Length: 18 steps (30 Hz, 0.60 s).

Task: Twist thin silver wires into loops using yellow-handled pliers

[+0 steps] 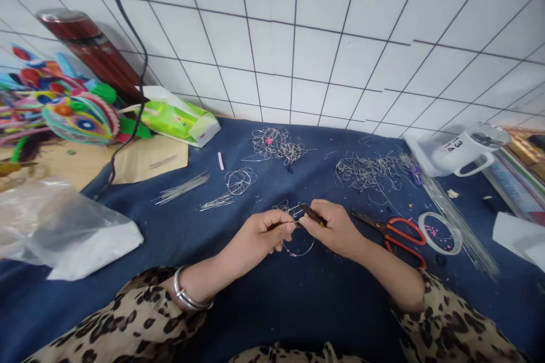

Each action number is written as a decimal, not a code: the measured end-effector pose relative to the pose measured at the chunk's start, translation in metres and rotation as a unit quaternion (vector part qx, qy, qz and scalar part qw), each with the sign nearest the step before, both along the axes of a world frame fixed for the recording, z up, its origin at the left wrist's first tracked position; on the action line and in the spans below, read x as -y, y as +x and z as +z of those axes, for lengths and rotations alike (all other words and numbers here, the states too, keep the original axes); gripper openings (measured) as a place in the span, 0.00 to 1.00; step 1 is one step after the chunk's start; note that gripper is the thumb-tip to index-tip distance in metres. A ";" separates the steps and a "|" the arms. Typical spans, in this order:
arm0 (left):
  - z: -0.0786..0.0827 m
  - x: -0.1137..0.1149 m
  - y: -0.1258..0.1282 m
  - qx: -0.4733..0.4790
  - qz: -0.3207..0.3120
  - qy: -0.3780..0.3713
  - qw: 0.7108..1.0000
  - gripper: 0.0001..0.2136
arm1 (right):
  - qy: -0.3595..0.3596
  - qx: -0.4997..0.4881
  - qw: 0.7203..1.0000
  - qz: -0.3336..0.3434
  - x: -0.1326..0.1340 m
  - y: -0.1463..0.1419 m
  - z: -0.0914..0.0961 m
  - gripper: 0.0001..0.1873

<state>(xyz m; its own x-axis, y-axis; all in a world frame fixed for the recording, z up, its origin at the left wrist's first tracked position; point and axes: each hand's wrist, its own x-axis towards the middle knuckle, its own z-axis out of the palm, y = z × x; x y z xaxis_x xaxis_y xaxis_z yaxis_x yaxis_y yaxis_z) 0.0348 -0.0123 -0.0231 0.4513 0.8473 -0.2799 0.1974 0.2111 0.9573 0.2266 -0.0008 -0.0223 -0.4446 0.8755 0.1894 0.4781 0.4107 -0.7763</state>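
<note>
My left hand (267,231) is closed, thumb and forefinger pinching a thin wire near the middle of the table. From there a wire loop (303,253) hangs below the fingers, with a few tiny pink beads on it. Just to the right, my right hand (334,228) is wrapped round a small dark tool that looks like pliers (312,214); the palm hides much of it. The two hands' fingertips almost meet. Behind them lies a small tangle of wire (281,206). Red-handled scissors (402,232) lie right of my right hand.
Wire tangles (276,144) and loose wire scraps (368,171) lie farther back on the blue cloth (255,317). A clear ring-shaped dish (440,233) holds pink beads. At right stands a white mug (464,150); at left are straight wires (183,188) and a plastic bag (63,227).
</note>
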 end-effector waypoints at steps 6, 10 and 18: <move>-0.002 -0.001 -0.001 0.024 -0.012 -0.007 1.000 0.09 | -0.003 -0.004 1.000 0.009 -0.001 0.000 0.000 0.14; -0.003 0.000 -0.002 0.014 -0.026 0.026 0.999 0.07 | -0.004 -0.005 1.000 0.017 -0.001 -0.001 -0.001 0.14; 0.000 -0.001 -0.004 -0.021 0.006 0.075 0.997 0.07 | 0.019 0.015 1.000 0.001 -0.004 0.003 0.001 0.15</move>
